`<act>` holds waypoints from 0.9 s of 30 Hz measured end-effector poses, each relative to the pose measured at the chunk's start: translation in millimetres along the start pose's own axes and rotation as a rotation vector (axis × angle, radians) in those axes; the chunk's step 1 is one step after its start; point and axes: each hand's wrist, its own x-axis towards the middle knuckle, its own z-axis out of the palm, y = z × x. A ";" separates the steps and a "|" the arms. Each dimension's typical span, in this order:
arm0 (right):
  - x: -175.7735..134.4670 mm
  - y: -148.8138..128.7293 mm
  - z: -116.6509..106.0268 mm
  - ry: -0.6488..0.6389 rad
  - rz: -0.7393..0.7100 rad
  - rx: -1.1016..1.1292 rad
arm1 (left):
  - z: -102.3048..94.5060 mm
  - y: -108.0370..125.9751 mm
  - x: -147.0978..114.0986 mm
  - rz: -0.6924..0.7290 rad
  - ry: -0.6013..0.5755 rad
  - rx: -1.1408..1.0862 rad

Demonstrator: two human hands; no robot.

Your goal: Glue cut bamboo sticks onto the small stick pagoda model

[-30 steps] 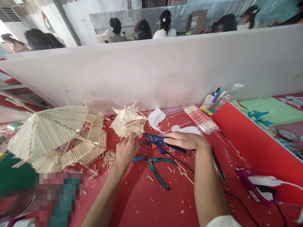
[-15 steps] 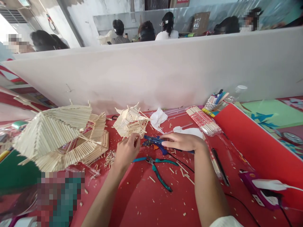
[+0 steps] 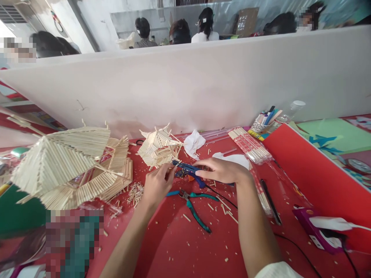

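My left hand (image 3: 158, 181) is closed in a pinch, with a short wooden stick (image 3: 177, 164) showing at its fingertips. My right hand (image 3: 218, 170) grips a long dark-blue tool (image 3: 187, 166) from above; its exact kind is hard to make out. The tool's tip meets the stick. Beneath it lies a blue glue gun (image 3: 199, 181) with an orange trigger and black cable. Cutting pliers (image 3: 184, 195) with teal handles lie spread nearer to me. Just beyond my left hand stands a small stick-built model (image 3: 159, 146).
A larger stick-built model (image 3: 60, 162) with a sloped roof stands left. Packed sticks (image 3: 249, 144), a pen cup (image 3: 261, 125), a red board (image 3: 313, 170) and a purple power strip (image 3: 315, 231) are right. Stick scraps litter the red table (image 3: 174, 251). A white partition (image 3: 185, 85) stands behind.
My left hand has shifted slightly right, and the short stick now shows at the dark-blue tool's tip. The right hand has risen slightly with the tool. The camera view has tilted slightly.
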 end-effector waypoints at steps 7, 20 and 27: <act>1.7 -3.8 -0.4 0.006 -0.002 -0.021 | 6.9 -4.6 -0.5 0.127 0.217 -0.018; 5.4 -4.7 5.0 -0.003 0.008 -0.132 | -29.3 -9.6 7.2 0.314 -0.128 -0.106; 9.8 -11.5 11.3 -0.066 -0.024 -0.183 | -37.0 -29.4 9.4 0.412 -0.281 -0.293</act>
